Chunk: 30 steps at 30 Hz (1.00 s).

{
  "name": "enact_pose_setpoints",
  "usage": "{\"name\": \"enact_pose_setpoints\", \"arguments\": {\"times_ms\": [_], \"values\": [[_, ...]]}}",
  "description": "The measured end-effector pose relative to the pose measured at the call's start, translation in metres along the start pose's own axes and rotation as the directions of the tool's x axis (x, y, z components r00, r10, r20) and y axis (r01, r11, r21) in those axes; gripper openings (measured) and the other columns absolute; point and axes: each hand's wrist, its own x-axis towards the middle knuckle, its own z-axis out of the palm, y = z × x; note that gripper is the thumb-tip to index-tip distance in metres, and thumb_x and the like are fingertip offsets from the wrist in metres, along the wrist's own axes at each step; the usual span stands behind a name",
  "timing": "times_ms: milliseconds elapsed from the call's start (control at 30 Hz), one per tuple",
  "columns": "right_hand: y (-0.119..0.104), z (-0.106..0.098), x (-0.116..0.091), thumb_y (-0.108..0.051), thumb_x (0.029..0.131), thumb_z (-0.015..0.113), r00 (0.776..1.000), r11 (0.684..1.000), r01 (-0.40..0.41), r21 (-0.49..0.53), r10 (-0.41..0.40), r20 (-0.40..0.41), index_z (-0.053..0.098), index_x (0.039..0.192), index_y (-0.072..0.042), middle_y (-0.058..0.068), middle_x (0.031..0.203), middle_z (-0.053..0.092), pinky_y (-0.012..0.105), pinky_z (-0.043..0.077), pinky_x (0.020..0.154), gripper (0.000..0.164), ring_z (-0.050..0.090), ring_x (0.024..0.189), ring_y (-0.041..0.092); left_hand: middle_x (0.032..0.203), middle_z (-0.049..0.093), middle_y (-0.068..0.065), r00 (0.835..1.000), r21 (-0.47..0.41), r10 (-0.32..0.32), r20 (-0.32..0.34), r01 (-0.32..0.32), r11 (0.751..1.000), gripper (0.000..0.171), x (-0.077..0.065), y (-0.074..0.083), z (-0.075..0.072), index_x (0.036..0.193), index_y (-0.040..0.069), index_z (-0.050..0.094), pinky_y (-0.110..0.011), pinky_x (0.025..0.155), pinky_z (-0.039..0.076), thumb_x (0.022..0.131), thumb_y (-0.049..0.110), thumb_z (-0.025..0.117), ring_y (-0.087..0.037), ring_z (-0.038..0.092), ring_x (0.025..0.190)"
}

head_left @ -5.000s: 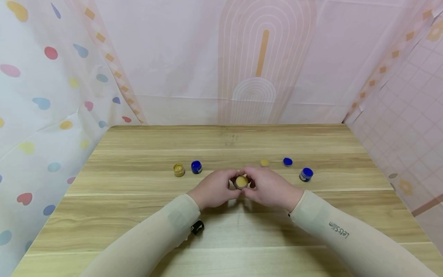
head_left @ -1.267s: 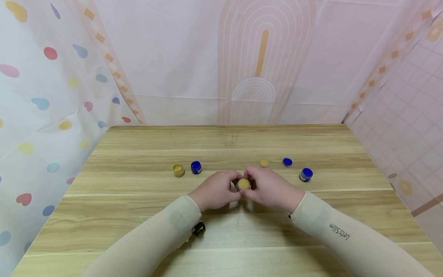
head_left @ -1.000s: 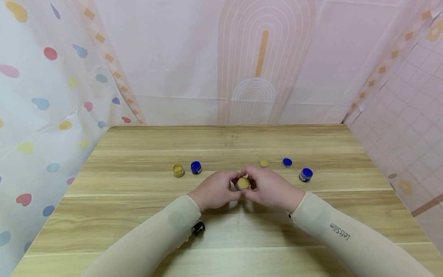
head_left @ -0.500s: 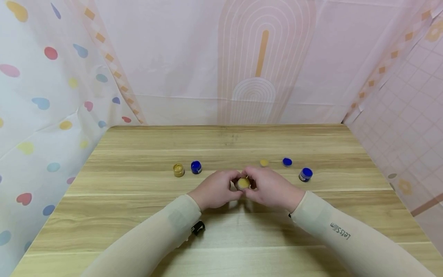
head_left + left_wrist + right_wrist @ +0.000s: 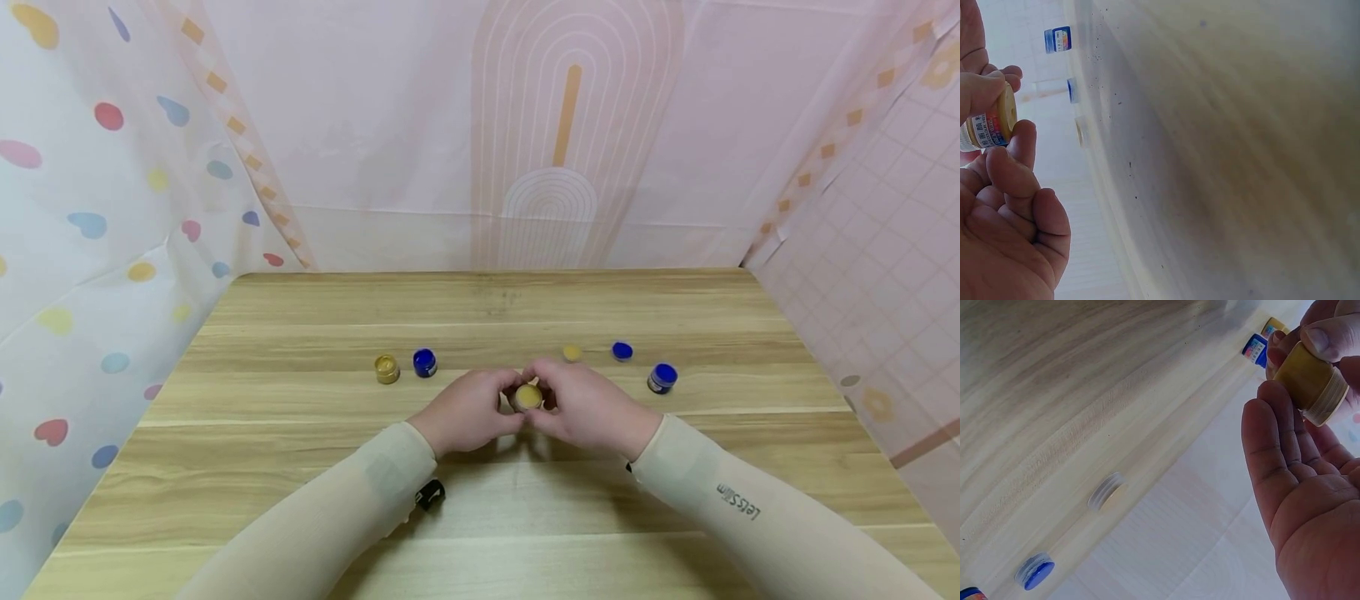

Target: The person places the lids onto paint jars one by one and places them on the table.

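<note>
Jar [image 5: 528, 397] and lid sit right between the two hands, lifted off the table [image 5: 300, 321], with the yellow top facing up. The left hand [image 5: 471, 410] grips it from the left, its thumb pressed on the yellow body in the right wrist view. The right hand [image 5: 591, 407] holds it from the right, thumb and forefinger curled about the rim of the top, while its other fingers stretch out loosely beneath; how firmly it presses, I cannot tell. The fingertips of the two hands nearly meet around the jar. A printed label shows on its side in the left wrist view.

Just beyond the right hand's knuckles lies a yellow lid [image 5: 572, 353], with a blue lid [image 5: 622, 352] to its right and a blue-topped jar [image 5: 663, 379] farther right, nearer the person. On the left, well apart from these, an open yellow jar [image 5: 386, 369] and an open blue jar [image 5: 424, 363] stand upright near each other. Pale sleeves [image 5: 322, 517] cover both forearms.
</note>
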Motion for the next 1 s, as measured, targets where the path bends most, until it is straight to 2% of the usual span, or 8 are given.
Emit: {"name": "enact_pose_setpoints", "arguments": {"times_ms": [267, 533, 633, 833, 1000], "values": [[-0.0009, -0.0001, 0.0004, -0.014, 0.095, 0.075, 1.000, 1.000, 0.005, -0.006, -0.005, 0.002, 0.065, 0.118, -0.011, -0.003, 0.099, 0.070, 0.023, 0.053, 0.073, 0.026, 0.064, 0.083, 0.010, 0.094, 0.068, 0.006, 1.000, 0.003, 0.003, -0.004, -0.003, 1.000, 0.033, -0.0007, 0.0006, 0.0002, 0.125, 0.015, 0.070, -0.029, 0.071, 0.051, 0.094, 0.024, 0.075, -0.010, 0.059, 0.076], [-0.0012, 0.0004, -0.0003, -0.020, 0.096, 0.077, 0.999, 0.999, -0.038, 0.008, 0.038, 0.008, 0.061, 0.104, -0.013, -0.004, 0.094, 0.070, 0.024, 0.053, 0.074, 0.019, 0.062, 0.081, 0.008, 0.098, 0.069, 0.008, 1.000, -0.005, -0.009, 0.018, 0.009, 1.000, 0.032, -0.0002, -0.0008, 0.0016, 0.125, 0.017, 0.070, -0.029, 0.069, 0.050, 0.094, 0.024, 0.075, -0.009, 0.058, 0.073], [-0.0009, 0.0012, -0.0003, -0.023, 0.096, 0.078, 0.999, 0.999, -0.045, 0.013, 0.045, 0.010, 0.061, 0.107, -0.013, -0.004, 0.096, 0.071, 0.024, 0.054, 0.075, 0.022, 0.064, 0.082, 0.008, 0.095, 0.068, 0.008, 1.000, -0.002, -0.009, 0.019, 0.009, 1.000, 0.030, -0.0002, -0.0011, 0.0017, 0.122, 0.017, 0.070, -0.029, 0.070, 0.051, 0.094, 0.025, 0.075, -0.009, 0.058, 0.073], [-0.0005, 0.0010, 0.0001, -0.018, 0.095, 0.076, 1.000, 1.000, -0.019, -0.006, 0.019, 0.005, 0.062, 0.117, -0.011, -0.002, 0.101, 0.072, 0.025, 0.055, 0.077, 0.027, 0.066, 0.086, 0.008, 0.093, 0.067, 0.007, 1.000, 0.003, 0.004, -0.006, -0.004, 1.000, 0.022, -0.0001, -0.0008, 0.0007, 0.113, 0.018, 0.070, -0.031, 0.072, 0.051, 0.093, 0.026, 0.076, -0.011, 0.059, 0.076], [-0.0004, 0.0007, 0.0003, -0.015, 0.095, 0.075, 1.000, 1.000, 0.000, -0.014, 0.000, -0.004, 0.064, 0.118, -0.011, -0.002, 0.102, 0.072, 0.025, 0.056, 0.077, 0.026, 0.066, 0.086, 0.008, 0.096, 0.068, 0.007, 1.000, 0.003, 0.010, -0.008, -0.010, 1.000, 0.026, 0.0005, -0.0019, 0.0009, 0.117, 0.018, 0.071, -0.031, 0.072, 0.051, 0.094, 0.026, 0.077, -0.010, 0.059, 0.077]]}}
